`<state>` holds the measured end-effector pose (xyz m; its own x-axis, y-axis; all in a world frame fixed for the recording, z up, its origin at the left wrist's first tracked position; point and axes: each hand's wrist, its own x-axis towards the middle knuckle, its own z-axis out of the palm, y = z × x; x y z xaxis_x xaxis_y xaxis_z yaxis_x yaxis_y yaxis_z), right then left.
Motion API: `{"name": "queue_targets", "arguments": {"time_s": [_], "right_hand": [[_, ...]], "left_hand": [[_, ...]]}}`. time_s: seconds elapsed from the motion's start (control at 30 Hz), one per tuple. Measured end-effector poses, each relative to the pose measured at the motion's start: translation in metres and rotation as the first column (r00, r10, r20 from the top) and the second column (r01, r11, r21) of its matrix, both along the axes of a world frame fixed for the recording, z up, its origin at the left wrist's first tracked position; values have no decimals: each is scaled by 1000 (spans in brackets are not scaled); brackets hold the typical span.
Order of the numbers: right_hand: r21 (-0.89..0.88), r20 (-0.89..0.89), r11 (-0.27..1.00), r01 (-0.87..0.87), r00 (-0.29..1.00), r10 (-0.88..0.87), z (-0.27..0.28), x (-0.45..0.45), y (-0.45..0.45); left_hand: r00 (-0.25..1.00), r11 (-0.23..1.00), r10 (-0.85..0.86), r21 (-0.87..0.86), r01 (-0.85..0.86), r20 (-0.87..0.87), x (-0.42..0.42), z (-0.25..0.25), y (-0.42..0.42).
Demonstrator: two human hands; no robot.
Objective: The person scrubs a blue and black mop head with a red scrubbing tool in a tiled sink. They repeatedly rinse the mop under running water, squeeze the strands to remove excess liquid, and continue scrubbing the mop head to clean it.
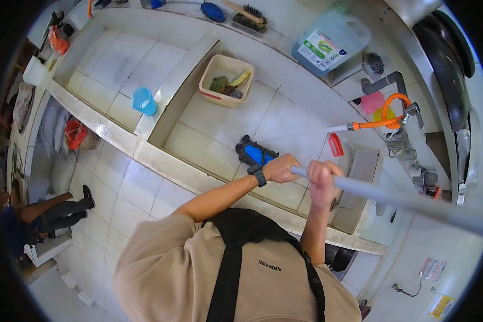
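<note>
My left hand (282, 168), with a dark watch at the wrist, grips the lower end of a light grey pole (386, 194). Just to its right my right hand (324, 181) is closed around the same pole, which runs out to the right. Beside my left hand, a mop head (259, 153) with dark strands and a blue plastic centre lies low in a white tiled basin (209, 133). My left hand hides where the pole meets it. Water streams leftwards from an orange hose (370, 124) above the basin.
A cream tub (225, 100) with sponges and scourers and a red brush (336, 145) are in the basin. A blue cup (143, 101) stands on the divider. Behind are a detergent jug (330, 44) and brushes. Another person (44, 217) is at far left.
</note>
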<state>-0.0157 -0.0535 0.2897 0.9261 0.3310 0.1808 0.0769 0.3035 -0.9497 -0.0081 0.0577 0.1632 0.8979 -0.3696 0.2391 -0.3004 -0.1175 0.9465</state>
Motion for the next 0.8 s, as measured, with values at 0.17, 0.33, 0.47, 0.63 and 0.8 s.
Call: {"name": "queue_targets", "arguments": {"time_s": [0.17, 0.33, 0.47, 0.63, 0.8], "right_hand": [[-188, -71, 966, 179, 978, -195, -42, 38, 44], [-26, 89, 998, 51, 995, -48, 25, -14, 12], [-163, 102, 984, 68, 993, -52, -57, -4, 23], [-325, -13, 942, 90, 995, -99, -60, 7, 20], [-359, 88, 924, 132, 990, -107, -64, 5, 25]], "left_hand": [[972, 974, 224, -22, -226, -71, 26, -102, 2], [999, 1000, -4, 25, 5, -41, -10, -2, 5], [999, 998, 25, 55, -24, -21, 7, -80, 9], [991, 992, 126, -10, -127, -41, 7, -97, 3], [947, 947, 317, -33, -319, -59, -6, -109, -5]]}}
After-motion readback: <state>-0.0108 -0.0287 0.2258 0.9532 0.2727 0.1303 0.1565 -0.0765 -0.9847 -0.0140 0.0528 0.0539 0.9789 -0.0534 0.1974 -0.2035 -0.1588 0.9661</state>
